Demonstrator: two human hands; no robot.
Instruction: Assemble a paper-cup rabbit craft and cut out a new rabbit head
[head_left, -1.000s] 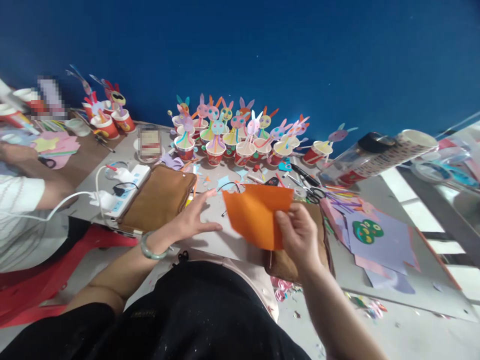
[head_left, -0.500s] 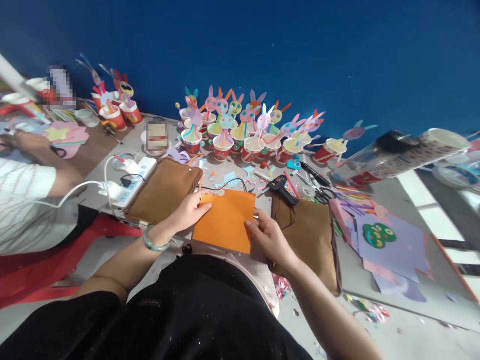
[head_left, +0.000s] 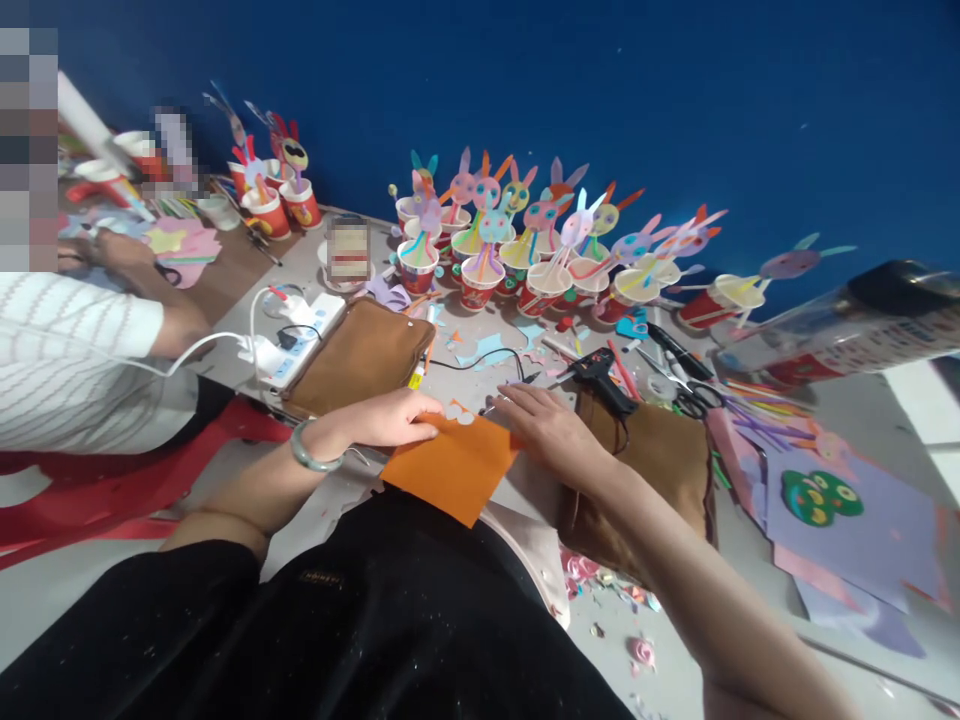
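My left hand (head_left: pixel 394 418) pinches the upper left edge of a sheet of orange paper (head_left: pixel 448 465), thumb on top. A jade-coloured bangle (head_left: pixel 315 448) circles that wrist. At the sheet's right corner is my right hand (head_left: pixel 551 430), palm down, its fingers stretched forward and its thumb hidden. A small shiny thing lies by its fingertips; I cannot make it out. Small white and orange scraps (head_left: pixel 459 411) lie at the sheet's far edge. Beyond my right hand, a black glue gun (head_left: pixel 606 378) rests near a brown cushion (head_left: pixel 652 470).
Paper cups (head_left: pixel 484 280) with rabbit-faced spoons stand along the blue wall. Scissors (head_left: pixel 697 398), pipe cleaners (head_left: pixel 761 412) and purple paper (head_left: pixel 862 540) lie right. Left are another brown cushion (head_left: pixel 367 345), a power strip (head_left: pixel 307 340) and a co-worker's sleeve (head_left: pixel 90 320).
The orange sheet has turned, so a corner now points toward me. My right hand has moved from its right edge up to its far right corner, fingers straighter. The view has shifted.
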